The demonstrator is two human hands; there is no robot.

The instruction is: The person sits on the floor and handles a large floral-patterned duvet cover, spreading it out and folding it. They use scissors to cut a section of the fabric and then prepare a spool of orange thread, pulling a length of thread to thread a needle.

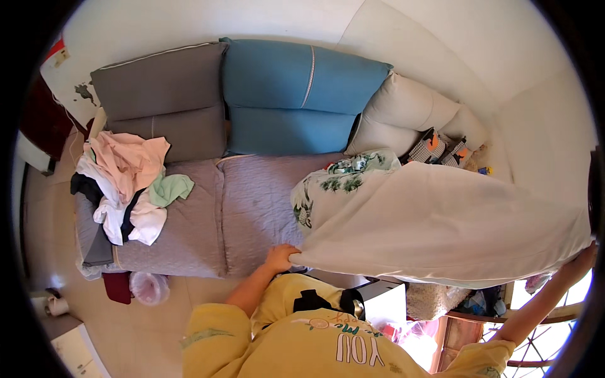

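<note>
Stretched as it is between the person's two hands, the thin white cloth (441,217) spans the right part of the view in a long, softly creased sheet, reaching over the right part of the sofa. Its upper left end is rumpled and printed with dark green plant motifs. The left hand (282,258) is closed on the near left corner, pinching the fabric into a small gather; the right hand (580,261), close to the dim rim of the view, is curled around the far right edge.

Beneath the cloth's left end runs a mauve-grey quilted seat cover (255,195), finely puckered. Behind it lean plump rectangular backrests: a charcoal one (164,94) with pale piping, a smooth blue one (277,75) crossed by a narrow braided strip, and a rounded beige one (413,104). On the seat's left end, a limp heap of clothes (129,164) mixes peach, white, black and mint green. Below stands a round bin (150,288) lined with translucent, crinkled plastic.
</note>
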